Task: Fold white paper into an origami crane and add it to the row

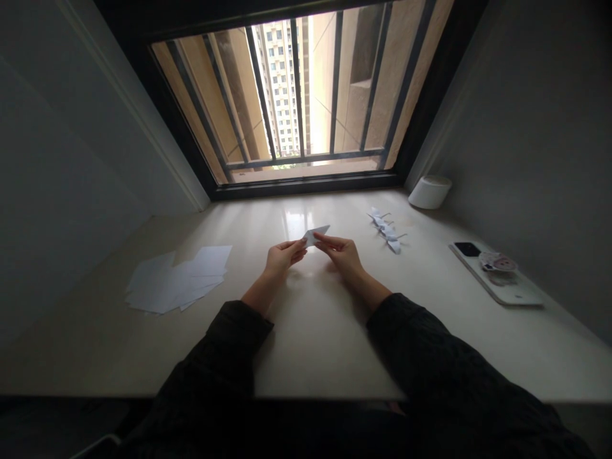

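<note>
Between both hands is a small piece of folded white paper [317, 234], held just above the sill, its pointed end angled up to the right. My left hand [284, 256] pinches its left side between thumb and fingers. From the right, my right hand [340, 252] grips the paper's near edge, fingers pressed together. The fold details are too small to make out. Several folded paper cranes [386, 231] stand in a row beyond my right hand. To the left of my left hand lies a loose pile of white paper sheets [179, 278].
The pale windowsill [315, 357] spans the space between two walls. At right lies a phone [492, 274] with a round grip on its back. A white cylindrical object [429, 192] sits in the far right corner. Behind stands a barred window [306, 185] with a dark frame.
</note>
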A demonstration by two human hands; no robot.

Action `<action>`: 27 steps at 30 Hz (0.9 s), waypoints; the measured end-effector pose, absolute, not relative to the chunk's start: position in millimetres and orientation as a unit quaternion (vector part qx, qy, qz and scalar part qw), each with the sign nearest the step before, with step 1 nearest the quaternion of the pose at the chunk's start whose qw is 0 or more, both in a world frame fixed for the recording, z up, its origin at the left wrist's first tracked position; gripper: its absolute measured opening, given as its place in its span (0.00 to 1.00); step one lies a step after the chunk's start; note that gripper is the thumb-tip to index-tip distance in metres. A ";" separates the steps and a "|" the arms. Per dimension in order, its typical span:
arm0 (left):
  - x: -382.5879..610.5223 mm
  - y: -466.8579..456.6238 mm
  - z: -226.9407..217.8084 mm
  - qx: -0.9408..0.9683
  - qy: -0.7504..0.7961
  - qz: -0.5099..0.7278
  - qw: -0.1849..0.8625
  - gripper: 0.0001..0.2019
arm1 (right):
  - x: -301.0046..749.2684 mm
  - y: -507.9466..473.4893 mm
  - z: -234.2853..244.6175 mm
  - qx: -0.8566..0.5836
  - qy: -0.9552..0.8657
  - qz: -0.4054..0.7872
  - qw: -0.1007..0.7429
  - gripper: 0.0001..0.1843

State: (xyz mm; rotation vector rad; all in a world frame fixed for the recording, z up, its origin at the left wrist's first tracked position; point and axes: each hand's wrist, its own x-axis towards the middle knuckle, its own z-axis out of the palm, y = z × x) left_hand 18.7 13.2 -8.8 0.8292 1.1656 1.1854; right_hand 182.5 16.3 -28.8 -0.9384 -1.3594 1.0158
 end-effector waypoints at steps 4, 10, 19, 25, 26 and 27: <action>18.4 13.9 -11.2 0.361 0.494 0.521 0.595 0.21 | 182.6 17.1 -29.5 -0.408 -0.569 0.434 0.567 0.20; 16.7 12.4 -7.0 0.382 0.468 0.535 0.591 0.20 | 184.0 20.0 -30.9 -0.401 -0.556 0.441 0.579 0.21; 15.2 14.4 -7.4 0.451 0.469 0.546 0.528 0.18 | 186.0 17.5 -22.3 -0.374 -0.596 0.456 0.545 0.26; 14.7 11.9 -5.1 0.508 0.459 0.523 0.507 0.23 | 188.6 17.4 -23.1 -0.371 -0.592 0.489 0.522 0.23; 15.1 10.4 -3.5 0.527 0.456 0.520 0.494 0.25 | 188.6 17.3 -23.2 -0.375 -0.585 0.493 0.524 0.23; 15.6 8.7 -1.7 0.549 0.448 0.516 0.481 0.27 | 188.4 17.2 -23.2 -0.374 -0.579 0.498 0.526 0.24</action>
